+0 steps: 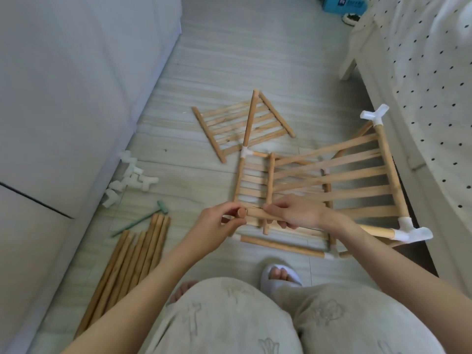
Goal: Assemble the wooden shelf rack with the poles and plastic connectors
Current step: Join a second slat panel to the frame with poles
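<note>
While hands (255, 215) grip a pole (258, 213), box (342, 3) lettering blurs.

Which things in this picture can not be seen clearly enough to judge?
- Left hand, head view: its fingers curl at the end of the pole; whether they hold a connector is hidden.
- Right hand covers part of that pole.
- Loose connectors by the wall: blurred, count unclear.
- Blue box: cut off by the top edge.
</note>
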